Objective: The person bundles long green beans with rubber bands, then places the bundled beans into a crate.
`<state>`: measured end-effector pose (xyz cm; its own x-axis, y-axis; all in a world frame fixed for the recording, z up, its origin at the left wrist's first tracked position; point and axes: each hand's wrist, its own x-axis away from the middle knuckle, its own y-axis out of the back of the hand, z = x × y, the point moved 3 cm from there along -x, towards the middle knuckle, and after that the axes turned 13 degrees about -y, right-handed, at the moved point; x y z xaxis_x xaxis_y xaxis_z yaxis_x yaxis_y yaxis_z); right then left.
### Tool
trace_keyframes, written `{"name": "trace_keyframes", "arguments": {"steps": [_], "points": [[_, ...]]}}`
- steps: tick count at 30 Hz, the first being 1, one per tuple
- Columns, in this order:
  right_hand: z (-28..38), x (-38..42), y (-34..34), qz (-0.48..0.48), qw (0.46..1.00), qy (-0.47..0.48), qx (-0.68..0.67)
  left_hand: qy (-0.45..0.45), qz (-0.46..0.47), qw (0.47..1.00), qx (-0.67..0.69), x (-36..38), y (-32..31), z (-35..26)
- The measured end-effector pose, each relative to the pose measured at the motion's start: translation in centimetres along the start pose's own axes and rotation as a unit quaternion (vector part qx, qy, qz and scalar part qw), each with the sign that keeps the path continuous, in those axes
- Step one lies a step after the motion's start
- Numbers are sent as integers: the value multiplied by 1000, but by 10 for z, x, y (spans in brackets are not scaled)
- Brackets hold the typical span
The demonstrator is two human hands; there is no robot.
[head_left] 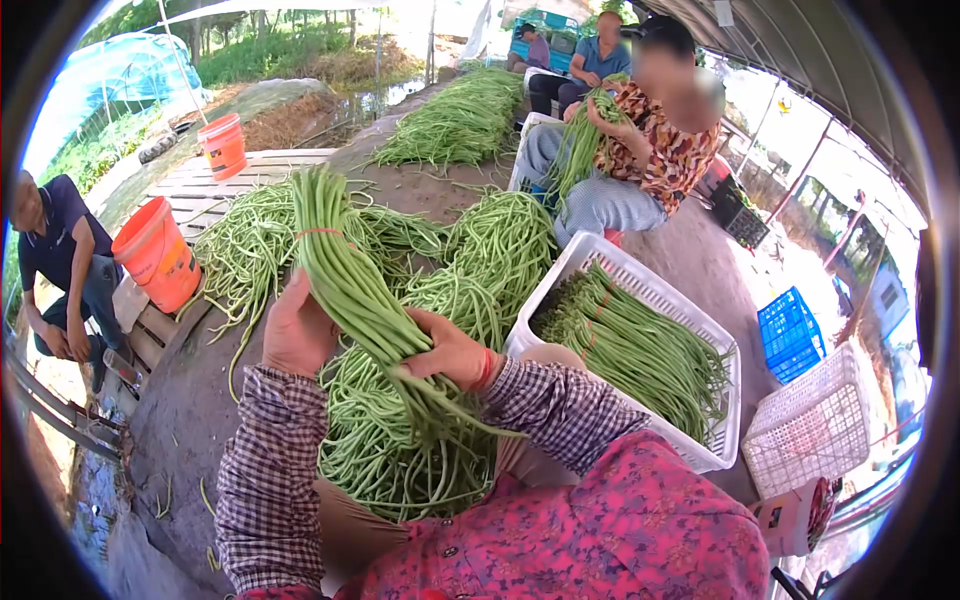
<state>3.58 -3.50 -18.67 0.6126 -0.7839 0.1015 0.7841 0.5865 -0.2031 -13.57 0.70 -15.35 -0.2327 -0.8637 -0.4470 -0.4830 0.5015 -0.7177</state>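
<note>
Bundle of long green beans [350,275]: one, gathered lengthwise, raised in front of the wearer above the loose beans; tilted, its upper end leaning left and away, its lower ends fanning out toward the wearer. A thin reddish band [320,232] crosses it near the upper end.

Right hand [455,350]: grip closed about the lower part of the bundle, thumb across the near face, the other fingers partly hidden; red band at the wrist.

Left hand [300,328]: beside the bundle's left flank, thumb raised next to the stalks; fingers mostly hidden, so whether this grip is clenched or slack cannot be told.

Sleeves: dark-and-white check, below a red floral garment [580,530].

Loose green beans [400,450]: tangled pile directly beneath the bundle, running forward along the ground; further heap [455,120] beyond.

White crate [660,292]: to the right of the hands, slatted, holding banded beans [640,350] laid side by side.

Orange buckets: two, at left, one nearer [158,255], one farther [222,147].

Blue crate [790,335] and white basket [815,420]: far right, near each other.

Co-worker in a patterned shirt [665,135]: seated beyond the white crate, a bunch of beans [580,150] in hand.
</note>
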Motion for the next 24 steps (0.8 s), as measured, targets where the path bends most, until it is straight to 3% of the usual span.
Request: {"name": "trace_keyframes", "arguments": {"steps": [1, 3, 5, 7, 9, 10, 12, 13, 14, 15, 18, 21, 24], "points": [[0, 2, 2, 21, 1000, -5, -22, 5, 18, 998, 52, -1, 2, -2], [-8, 2, 3, 161, 981, -6, -109, 34, 52, 998, 21, -5, -2, 1], [-21, 4, -7, 267, 932, -92, -228, 41, 133, 990, -5, -4, -20, 14], [-34, 8, -24, 335, 881, -153, -296, -20, 98, 995, 29, -2, -32, 19], [-64, -6, -26, 347, 882, -117, -295, -45, 47, 997, 45, -8, -25, 21], [-62, -8, -19, 271, 932, -114, -212, -36, 18, 996, 85, -12, -23, 18], [-44, -9, 0, 112, 987, -99, -50, -16, 15, 1000, 8, -19, -27, 11], [-30, -11, 14, 99, 991, -89, 27, -10, 8, 999, -37, -20, -27, 3], [-25, -12, 44, -22, 976, -88, 197, -10, -28, 997, -70, -20, -34, -2], [1, -2, 56, -122, 964, -77, 223, -25, -12, 994, -110, -23, -35, -4], [27, -10, 97, -304, 951, 54, 10, -14, -1, 990, -139, -24, -24, 6], [75, -17, 69, -193, 976, 100, 5, 14, 12, 984, -176, -27, -27, 20], [95, -19, 33, -31, 980, 122, 157, 53, 49, 973, -221, -26, -32, 39]]}}
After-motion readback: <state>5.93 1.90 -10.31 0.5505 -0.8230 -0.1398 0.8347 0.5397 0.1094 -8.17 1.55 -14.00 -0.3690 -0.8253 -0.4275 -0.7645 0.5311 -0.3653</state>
